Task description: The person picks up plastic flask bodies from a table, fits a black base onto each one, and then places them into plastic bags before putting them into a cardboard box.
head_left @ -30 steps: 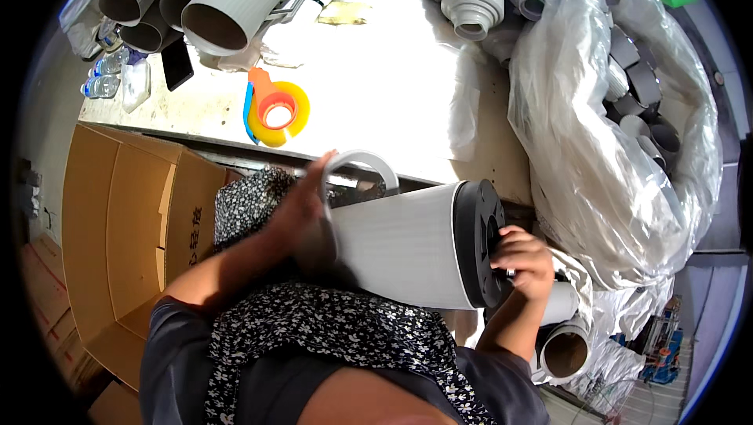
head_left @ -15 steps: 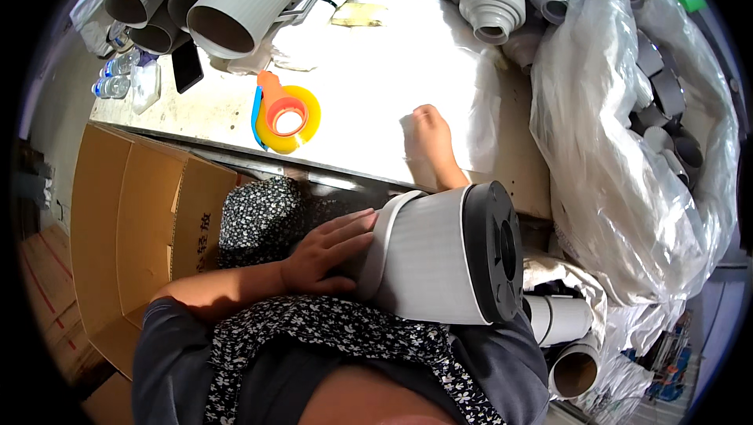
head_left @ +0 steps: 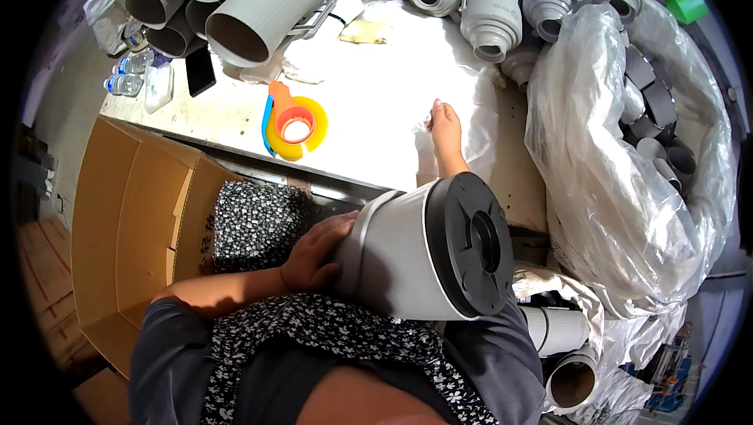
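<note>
A large grey flask casing (head_left: pixel 396 248) lies tilted across my lap. Its black base (head_left: pixel 463 245), with a round hole in the middle, faces right and toward me. My left hand (head_left: pixel 318 252) presses its closed fingers around the casing's left end, by the raised rim. Beyond the casing, my right hand (head_left: pixel 445 128) is over the white-covered part of the table, its fingers pinched together. A tiny dark bit shows at those fingertips, too small to name. The casing hides much of my right forearm.
On the table (head_left: pixel 227 123) are a tape dispenser (head_left: pixel 296 128) and a black phone (head_left: pixel 201 72). Open grey casings (head_left: pixel 241 31) and flasks (head_left: pixel 492 13) line its far side. An open carton (head_left: pixel 129 213) stands left; a plastic bag (head_left: pixel 576 166) of grey parts stands right.
The casing has shifted a little left, and its black base has turned more toward me. My left hand moved left with it. The right hand's fingers have drawn into a pinch.
</note>
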Demonstrator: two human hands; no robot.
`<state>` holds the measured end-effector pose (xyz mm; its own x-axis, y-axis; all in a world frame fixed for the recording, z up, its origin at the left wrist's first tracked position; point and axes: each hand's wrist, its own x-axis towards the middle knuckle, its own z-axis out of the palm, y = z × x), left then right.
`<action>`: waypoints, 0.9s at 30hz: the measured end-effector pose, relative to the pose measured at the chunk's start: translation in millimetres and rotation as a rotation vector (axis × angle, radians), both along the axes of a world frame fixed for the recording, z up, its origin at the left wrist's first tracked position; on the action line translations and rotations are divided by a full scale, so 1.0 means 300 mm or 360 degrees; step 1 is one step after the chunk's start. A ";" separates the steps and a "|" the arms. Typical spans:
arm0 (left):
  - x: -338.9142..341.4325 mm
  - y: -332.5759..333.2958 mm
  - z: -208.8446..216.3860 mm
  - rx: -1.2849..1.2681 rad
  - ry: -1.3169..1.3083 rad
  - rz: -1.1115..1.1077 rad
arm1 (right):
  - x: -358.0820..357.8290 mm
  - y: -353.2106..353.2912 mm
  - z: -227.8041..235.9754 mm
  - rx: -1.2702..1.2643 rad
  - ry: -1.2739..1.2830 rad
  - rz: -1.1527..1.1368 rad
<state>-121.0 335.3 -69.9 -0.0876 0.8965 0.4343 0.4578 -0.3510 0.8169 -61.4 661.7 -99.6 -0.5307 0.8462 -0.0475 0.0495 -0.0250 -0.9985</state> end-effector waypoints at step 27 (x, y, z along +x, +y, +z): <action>-0.038 0.215 -0.019 0.0014 -0.0139 0.0488 | 0.808 -0.711 0.246 0.0028 -0.0080 -0.0350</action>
